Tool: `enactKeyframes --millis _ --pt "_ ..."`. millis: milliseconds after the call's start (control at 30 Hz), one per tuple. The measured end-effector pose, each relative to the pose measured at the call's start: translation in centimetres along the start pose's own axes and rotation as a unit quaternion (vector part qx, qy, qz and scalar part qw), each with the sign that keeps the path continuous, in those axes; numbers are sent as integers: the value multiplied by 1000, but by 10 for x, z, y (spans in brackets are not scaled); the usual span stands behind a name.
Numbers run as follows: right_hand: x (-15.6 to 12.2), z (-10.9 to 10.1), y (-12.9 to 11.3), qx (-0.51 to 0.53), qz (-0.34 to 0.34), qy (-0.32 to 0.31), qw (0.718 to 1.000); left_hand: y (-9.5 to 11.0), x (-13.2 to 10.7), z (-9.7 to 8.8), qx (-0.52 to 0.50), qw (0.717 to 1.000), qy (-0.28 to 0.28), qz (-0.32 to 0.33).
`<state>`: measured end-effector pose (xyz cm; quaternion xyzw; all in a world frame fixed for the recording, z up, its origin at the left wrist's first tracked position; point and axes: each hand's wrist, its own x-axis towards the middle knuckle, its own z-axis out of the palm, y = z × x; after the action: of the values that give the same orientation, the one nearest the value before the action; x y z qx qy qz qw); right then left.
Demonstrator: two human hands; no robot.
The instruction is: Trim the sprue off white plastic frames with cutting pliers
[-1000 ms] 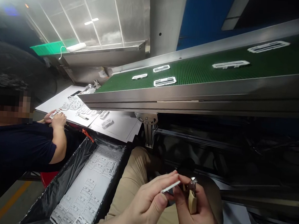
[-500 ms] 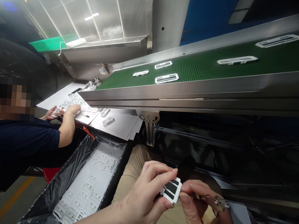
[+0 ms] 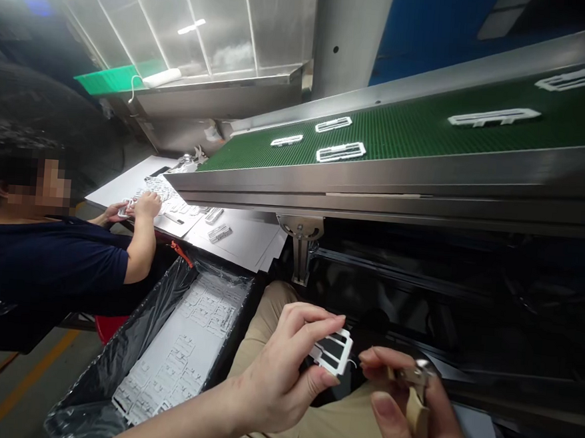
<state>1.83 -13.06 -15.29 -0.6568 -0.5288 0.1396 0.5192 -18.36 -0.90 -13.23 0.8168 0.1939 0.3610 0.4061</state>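
The left hand (image 3: 282, 372) pinches a small white plastic frame (image 3: 334, 352) between thumb and fingertips, its grip clamped on the piece's left edge so that the open windows face up toward the person's eyes, as I read it to leave the right side free for the tool. The frame sits in mid-air above the person's lap, below the near edge of the conveyor (image 3: 403, 130) and not resting on anything. The right hand (image 3: 409, 414) is just beside it, its grip closed around a small cutter with a pale handle (image 3: 417, 404); the metal tip points toward the frame's right edge, near it, though I cannot tell whether it touches.

To the left of the lap stands a bin lined with black plastic (image 3: 128, 347), placed within easy reach, with rows of white moulded parts (image 3: 183, 351) laid flat inside. Up on the green belt more white frames (image 3: 340, 151) lie spaced apart, one toward the right end (image 3: 494, 116).

At the far left a co-worker in a dark sleeve (image 3: 59, 263) leans over a grey worktop (image 3: 241, 239), both hands (image 3: 140, 205) on a cluster of white pieces near its left corner. A few loose pieces (image 3: 220, 232) lie further along that worktop, under the conveyor's end.
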Motion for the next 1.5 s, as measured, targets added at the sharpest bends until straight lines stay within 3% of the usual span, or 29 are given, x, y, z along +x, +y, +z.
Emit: enactKeyframes --millis 133,233,800,1067,1267,1333,1433,1500 --pt "12 -8 14 -116 -150 -36 981 1 -1 -2 -15 1000 -4 -18" --pt "16 -5 15 -149 -201 -25 968 2 1 -3 -16 1000 -5 -21" --pt "27 -9 2 -201 -268 -39 942 1 -1 -5 8 1000 -7 -21" --pt "36 -11 -4 -256 -307 -46 915 3 -7 -3 -37 995 -8 -89" --pt "42 -11 -12 -295 -367 -79 879 6 -9 -1 -74 984 -14 -163" --pt "41 -10 -11 -259 -348 -77 897 7 -7 -2 -91 980 -13 -176" --pt "36 -8 -6 -160 -244 -74 953 7 -2 -4 -121 978 -6 -168" --pt "35 -8 -2 -126 -179 -80 973 5 1 -7 -139 977 11 -162"
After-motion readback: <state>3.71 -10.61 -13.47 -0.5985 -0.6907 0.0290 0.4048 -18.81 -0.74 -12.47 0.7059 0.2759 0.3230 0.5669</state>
